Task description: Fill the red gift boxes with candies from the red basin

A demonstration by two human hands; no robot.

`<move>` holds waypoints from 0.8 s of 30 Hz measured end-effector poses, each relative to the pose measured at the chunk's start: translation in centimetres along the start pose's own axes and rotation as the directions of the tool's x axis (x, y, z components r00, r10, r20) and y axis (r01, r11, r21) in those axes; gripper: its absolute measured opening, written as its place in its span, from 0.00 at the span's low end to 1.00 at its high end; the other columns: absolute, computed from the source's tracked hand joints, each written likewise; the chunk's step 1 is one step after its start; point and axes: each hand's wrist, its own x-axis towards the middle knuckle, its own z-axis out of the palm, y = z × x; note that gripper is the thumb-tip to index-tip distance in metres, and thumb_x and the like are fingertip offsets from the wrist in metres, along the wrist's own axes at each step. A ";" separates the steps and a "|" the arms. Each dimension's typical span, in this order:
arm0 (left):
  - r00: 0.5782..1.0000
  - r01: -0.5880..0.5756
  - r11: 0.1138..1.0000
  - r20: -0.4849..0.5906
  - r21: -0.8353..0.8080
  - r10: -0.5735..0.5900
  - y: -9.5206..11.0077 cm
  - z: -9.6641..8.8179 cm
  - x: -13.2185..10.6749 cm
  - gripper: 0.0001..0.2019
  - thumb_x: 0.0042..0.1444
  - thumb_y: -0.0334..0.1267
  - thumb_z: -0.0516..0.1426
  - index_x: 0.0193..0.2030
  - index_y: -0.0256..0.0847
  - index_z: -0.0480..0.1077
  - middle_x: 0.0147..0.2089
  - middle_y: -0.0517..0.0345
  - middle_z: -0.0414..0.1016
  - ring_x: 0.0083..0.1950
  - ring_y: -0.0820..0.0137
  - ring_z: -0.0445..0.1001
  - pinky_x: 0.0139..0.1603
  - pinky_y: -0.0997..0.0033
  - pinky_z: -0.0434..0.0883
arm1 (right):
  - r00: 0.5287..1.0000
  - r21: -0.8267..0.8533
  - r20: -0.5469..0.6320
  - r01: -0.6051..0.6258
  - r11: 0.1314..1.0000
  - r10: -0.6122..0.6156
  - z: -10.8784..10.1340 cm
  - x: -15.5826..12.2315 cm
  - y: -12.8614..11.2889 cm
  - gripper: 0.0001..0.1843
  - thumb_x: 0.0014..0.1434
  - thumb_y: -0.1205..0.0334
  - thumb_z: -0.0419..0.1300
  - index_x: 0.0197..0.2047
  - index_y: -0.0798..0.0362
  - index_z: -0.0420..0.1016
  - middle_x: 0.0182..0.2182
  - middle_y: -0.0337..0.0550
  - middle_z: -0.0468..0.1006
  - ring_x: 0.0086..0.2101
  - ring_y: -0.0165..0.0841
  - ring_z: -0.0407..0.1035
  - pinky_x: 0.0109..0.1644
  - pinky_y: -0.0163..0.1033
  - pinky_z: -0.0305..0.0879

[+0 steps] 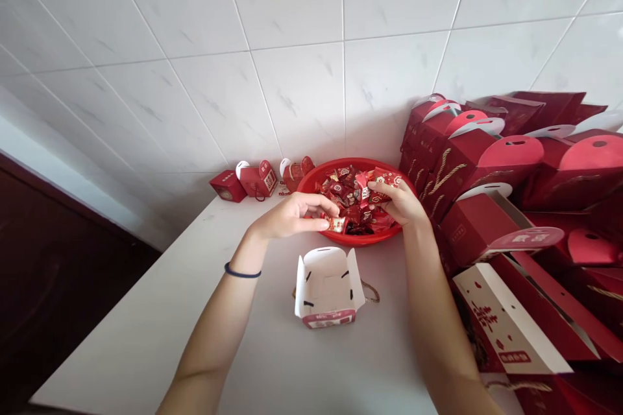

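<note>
My left hand (302,213) pinches a small wrapped candy (337,225) over the near left rim of a red basin (311,176). Inside the basin lies a heap of red wrapped candies (341,189). Above the right side of the heap, my right hand (396,202) is closed on red candy packets (384,178); how many it holds I cannot tell. Nearer to me stands an open gift box (328,282) with a white inside, its flaps folded out and a cord handle at its sides. No candy shows in it.
Many red gift boxes (506,155) with rounded flaps are stacked along the right side. A few small red boxes (257,180) stand at the tiled wall (292,78), left of the basin. The white table (160,318) ends at a slanting left edge.
</note>
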 end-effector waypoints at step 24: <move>0.985 0.135 0.927 -0.147 0.349 -0.088 -2.3 -0.4 -5.0 0.14 0.50 0.24 0.55 0.34 0.41 0.81 0.37 0.59 0.84 0.38 0.67 0.80 0.38 0.71 0.72 | 0.783 -0.765 0.590 0.465 0.445 0.198 7.7 -5.7 0.1 0.10 0.61 0.64 0.60 0.45 0.53 0.79 0.34 0.38 0.79 0.32 0.30 0.69 0.39 0.35 0.63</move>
